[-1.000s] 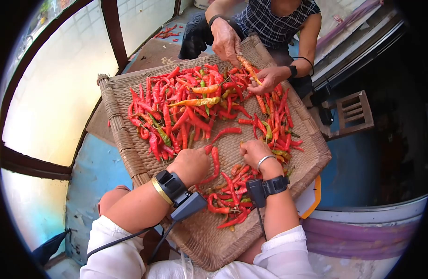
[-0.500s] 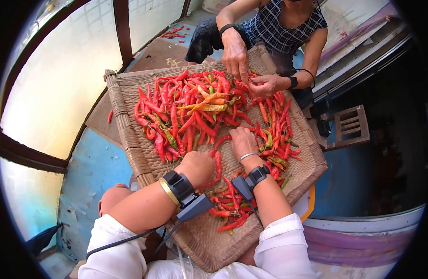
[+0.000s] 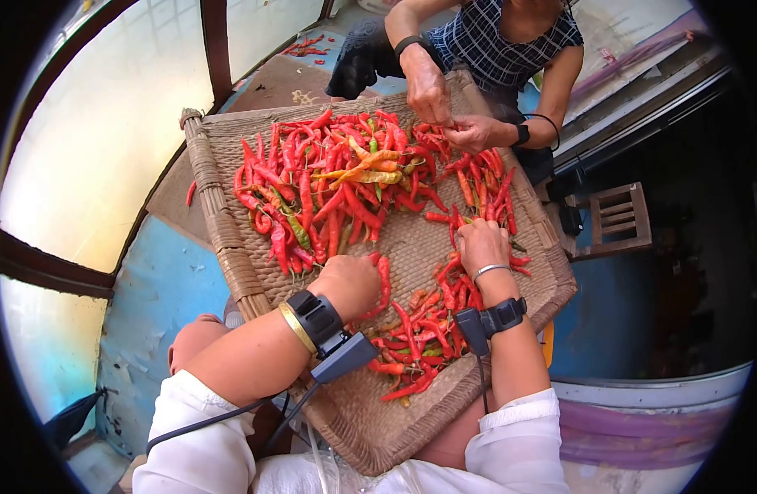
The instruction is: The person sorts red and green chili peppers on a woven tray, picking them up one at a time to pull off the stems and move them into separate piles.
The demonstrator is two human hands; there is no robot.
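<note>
A large woven tray (image 3: 362, 440) with a rolled rim holds red chili peppers, a few of them orange or green. My left hand (image 3: 348, 284) is closed on a red chili pepper (image 3: 384, 284) that sticks out past its fingers, at the near edge of the big chili heap (image 3: 312, 189). Over the tray's right side, my right hand (image 3: 483, 245) has its fingers bent down among peppers. What those fingertips hold, if anything, is hidden. A smaller chili pile (image 3: 415, 337) lies nearest me, between my forearms.
Across the tray a person's hands (image 3: 456, 123) meet above the heap's right end. A wooden chair (image 3: 617, 221) stands at right. Some chilies (image 3: 306, 47) lie on the floor beyond the tray. Framed window panels (image 3: 107, 140) line the left. Cabled devices sit on both my wrists.
My right hand has moved right, away from the big heap. Several peppers from the right group now lie nearer the small pile. My left hand stays nearly in place; the other person's hands have lifted slightly.
</note>
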